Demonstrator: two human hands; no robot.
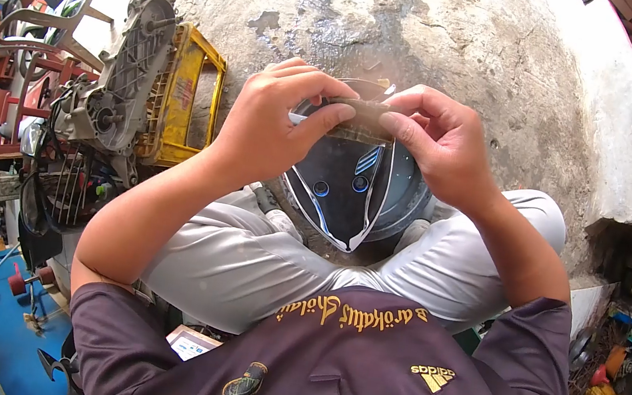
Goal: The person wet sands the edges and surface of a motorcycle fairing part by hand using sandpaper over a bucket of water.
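My left hand [280,116] pinches the left end of a brownish strip [365,120] between thumb and fingers. At the strip's other end, my right hand [443,141] pinches it the same way, so it spans the gap between my thumbs. What the strip is made of, I cannot make out. Just below it is a black, pointed panel [341,189] with a white edge, two blue-ringed holes and blue stripes. The panel tapers toward me between my legs. A dark round tub or tire-like object [404,214] shows beside and under it.
To the left, a metal engine casing [136,67] leans by a yellow plastic crate [192,99], with chairs [73,26] behind. Concrete floor [523,105] spreads ahead, and a raised pale ledge [614,118] runs along the right. Assorted parts lie at the lower right.
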